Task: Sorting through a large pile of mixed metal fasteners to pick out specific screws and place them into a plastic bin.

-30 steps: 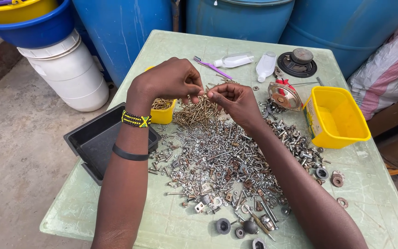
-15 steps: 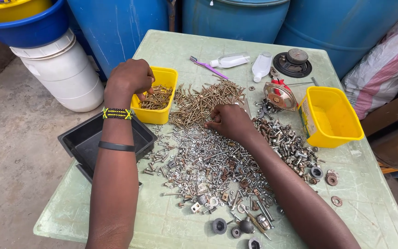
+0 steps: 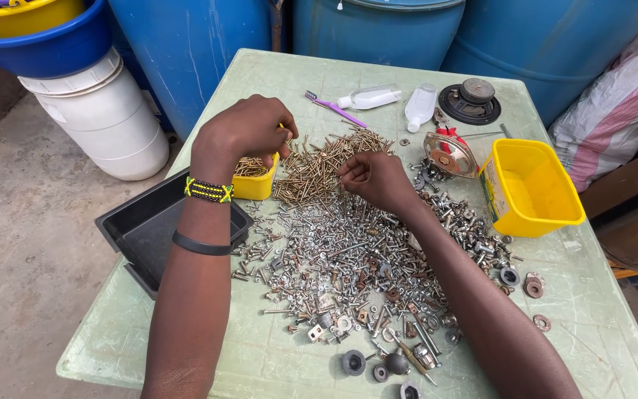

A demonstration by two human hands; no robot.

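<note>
At nine o'clock the left hand (image 3: 245, 133) hangs loosely curled over the small yellow tub (image 3: 256, 185) of brass screws; whether it holds any cannot be told. Half a second ago it sat farther left, deeper over that tub. The brass screw heap (image 3: 319, 166) lies fanned toward one o'clock. The right hand (image 3: 378, 177) pinches fingertips together on it, nearly unmoved.

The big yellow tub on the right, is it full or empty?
Empty. The big yellow tub stands upright on the table, and only its bare yellow bottom shows inside; no screws are in it.
</note>
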